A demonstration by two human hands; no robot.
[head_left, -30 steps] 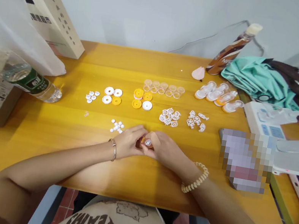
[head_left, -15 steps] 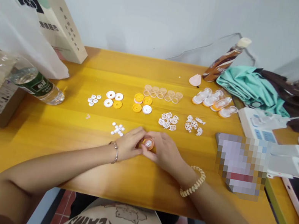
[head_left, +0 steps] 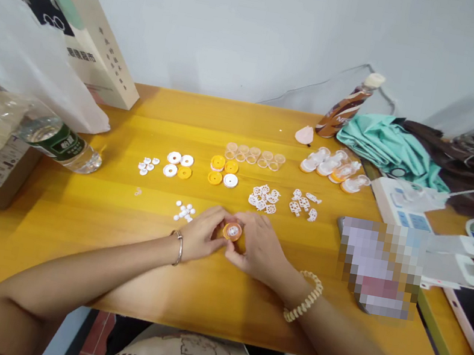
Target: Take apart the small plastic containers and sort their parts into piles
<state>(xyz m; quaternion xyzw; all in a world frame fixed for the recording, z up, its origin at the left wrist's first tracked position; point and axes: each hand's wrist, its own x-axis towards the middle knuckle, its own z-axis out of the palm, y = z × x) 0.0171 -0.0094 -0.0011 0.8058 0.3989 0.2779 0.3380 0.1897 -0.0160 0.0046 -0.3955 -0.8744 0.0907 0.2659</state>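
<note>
Between my two hands is a small round orange cap-like piece (head_left: pixel 232 231) with a pale patterned centre. My left hand (head_left: pixel 205 234) grips its left side with thumb and fingers. On the other side, my right hand (head_left: pixel 259 247) has its fingertips against the rim. Just left of my left hand lies a cluster of small white discs (head_left: pixel 185 212). Beyond my right hand are white openwork pieces (head_left: pixel 264 198) and a second loose group of white cut-out pieces (head_left: pixel 304 204). White and yellow rings (head_left: pixel 184 173) and yellow and white round caps (head_left: pixel 215 178) sit farther back.
Clear small cups (head_left: pixel 254 156) stand in rows behind the caps, with clear-domed pieces (head_left: pixel 330 163) to their right. A water bottle (head_left: pixel 64 141) and cardboard box (head_left: pixel 13 169) flank the left. At right lie a blurred phone (head_left: pixel 370 268), a power strip (head_left: pixel 402 200) and teal cloth (head_left: pixel 385 142).
The whole view has shifted slightly, the table sitting lower in the picture. My right thumb has moved a little down off the orange piece, and more of its top shows.
</note>
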